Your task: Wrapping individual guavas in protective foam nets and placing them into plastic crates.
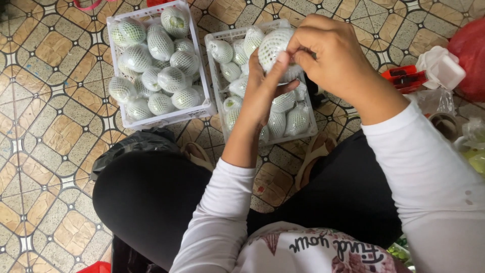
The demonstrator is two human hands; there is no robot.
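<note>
Black-clad knees and white sleeves fill the near edge at six o'clock. Above them both hands grip one net-wrapped fruit: the left hand closes round it from below, the right hand pinches its foam netting from three o'clock. It hangs over the right white crate (already holding wrapped fruit); a fuller left crate sits at ten o'clock on the tiled floor.
</note>
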